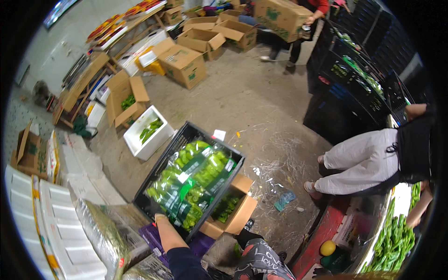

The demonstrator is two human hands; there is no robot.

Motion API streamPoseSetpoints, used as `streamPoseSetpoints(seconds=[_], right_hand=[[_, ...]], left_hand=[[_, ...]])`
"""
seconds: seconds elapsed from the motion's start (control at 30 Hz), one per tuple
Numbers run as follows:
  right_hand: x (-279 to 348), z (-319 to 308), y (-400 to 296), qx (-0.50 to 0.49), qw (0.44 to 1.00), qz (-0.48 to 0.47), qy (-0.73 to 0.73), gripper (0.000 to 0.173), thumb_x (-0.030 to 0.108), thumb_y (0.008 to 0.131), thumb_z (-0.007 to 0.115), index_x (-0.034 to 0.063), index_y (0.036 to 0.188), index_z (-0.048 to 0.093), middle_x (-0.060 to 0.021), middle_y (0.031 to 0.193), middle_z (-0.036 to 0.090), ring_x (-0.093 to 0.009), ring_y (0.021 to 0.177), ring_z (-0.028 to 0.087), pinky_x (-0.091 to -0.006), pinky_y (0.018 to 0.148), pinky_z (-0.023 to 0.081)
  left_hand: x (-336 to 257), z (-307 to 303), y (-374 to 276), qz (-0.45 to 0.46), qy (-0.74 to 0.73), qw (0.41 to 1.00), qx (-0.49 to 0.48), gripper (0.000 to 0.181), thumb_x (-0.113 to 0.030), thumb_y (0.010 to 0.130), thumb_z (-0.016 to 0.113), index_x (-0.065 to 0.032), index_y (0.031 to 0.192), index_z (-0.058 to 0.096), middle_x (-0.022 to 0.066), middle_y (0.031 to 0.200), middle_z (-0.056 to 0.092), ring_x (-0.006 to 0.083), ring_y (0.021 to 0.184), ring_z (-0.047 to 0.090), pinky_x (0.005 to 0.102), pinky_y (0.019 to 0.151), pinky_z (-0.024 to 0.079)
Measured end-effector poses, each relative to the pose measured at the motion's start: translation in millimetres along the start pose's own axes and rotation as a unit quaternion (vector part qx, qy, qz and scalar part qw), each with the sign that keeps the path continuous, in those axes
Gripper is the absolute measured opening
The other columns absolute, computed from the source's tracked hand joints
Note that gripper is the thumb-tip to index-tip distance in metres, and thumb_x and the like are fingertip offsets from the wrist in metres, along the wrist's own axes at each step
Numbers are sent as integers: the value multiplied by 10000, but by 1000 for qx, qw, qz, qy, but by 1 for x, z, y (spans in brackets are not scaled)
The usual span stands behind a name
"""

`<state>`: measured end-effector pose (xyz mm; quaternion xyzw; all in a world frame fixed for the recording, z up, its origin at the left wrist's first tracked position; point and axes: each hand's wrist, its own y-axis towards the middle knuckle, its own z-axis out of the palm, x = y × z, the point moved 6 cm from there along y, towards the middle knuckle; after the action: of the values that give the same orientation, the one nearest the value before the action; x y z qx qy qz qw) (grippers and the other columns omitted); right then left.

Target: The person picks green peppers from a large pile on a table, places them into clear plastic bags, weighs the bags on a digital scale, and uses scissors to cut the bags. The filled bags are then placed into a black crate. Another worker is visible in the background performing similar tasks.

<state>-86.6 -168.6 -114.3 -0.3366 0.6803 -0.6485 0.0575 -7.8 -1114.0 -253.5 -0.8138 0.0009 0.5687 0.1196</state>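
A black plastic crate holds several clear bags of green peppers with dark green printed bands. My left hand, in a dark glove, reaches to the crate's near left side, against the bags; its fingers are hidden or blurred. A dark gloved hand, apparently my right hand, shows at the bottom edge beside a red-sided stand; its grip is unclear. Under the crate's right side is an open cardboard box with green peppers. Purple crates lie beneath the crate's near end.
A white foam box with green peppers stands beyond the crate. Open cardboard boxes line the back. At right, a person in white trousers leans by long green peppers. Another person carries a large carton. Plastic strands litter the floor.
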Motion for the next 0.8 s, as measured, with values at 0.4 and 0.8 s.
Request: streamPoseSetpoints(seconds=[0.4,0.8], right_hand=[[1,-83,-166,-575,807,-129,-46,254,265,787,569,20,749,624,-206,747,599,-346,690,577,-432,630,445],[-349,-200,-313,-847,475,-38,237,188,208,791,584,28,832,619,-167,823,603,-326,759,584,-385,678,466]], left_hand=[[-9,333,-430,83,4,823,562,247,-152,885,446,3,1038,563,74,952,584,184,830,554,320,738,471],[-117,274,-972,236,-15,418,877,169,-71,855,488,2,932,618,84,874,632,175,797,589,302,758,474]])
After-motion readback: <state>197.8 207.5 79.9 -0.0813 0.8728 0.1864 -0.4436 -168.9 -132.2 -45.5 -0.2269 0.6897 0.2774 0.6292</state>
